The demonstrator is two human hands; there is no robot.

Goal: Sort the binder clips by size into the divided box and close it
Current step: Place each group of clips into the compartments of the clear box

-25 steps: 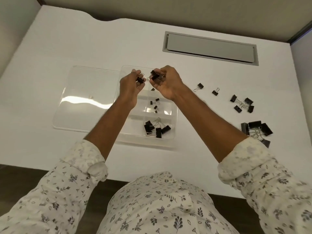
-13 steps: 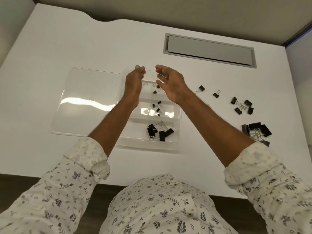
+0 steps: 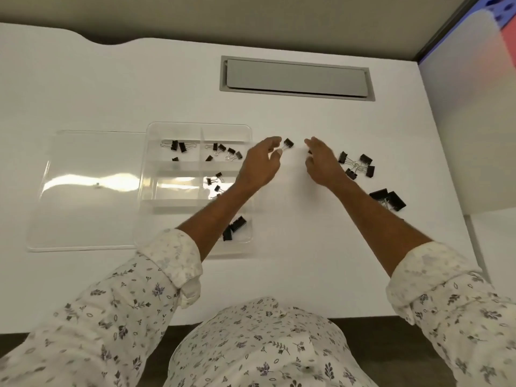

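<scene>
The white counter [image 3: 279, 247] carried every item. The clear divided box [image 3: 195, 127] lay left of centre, its hinged lid [image 3: 89, 191] folded flat to the left so the compartments stayed accessible. Clips already sorted lay grouped by size in separate compartments. The largest unsorted clips [image 3: 388, 199] lay nearest the right edge; a medium cluster [image 3: 357, 164] lay just beyond them. The left hand [image 3: 258, 166] reached past the box's right wall, its grip narrowing on the wire handle of a small clip [image 3: 288, 143], apparently to lift it. The right hand [image 3: 324, 163] hovered nearby with a wide grip over a second small clip [image 3: 309, 152], mostly hidden.
</scene>
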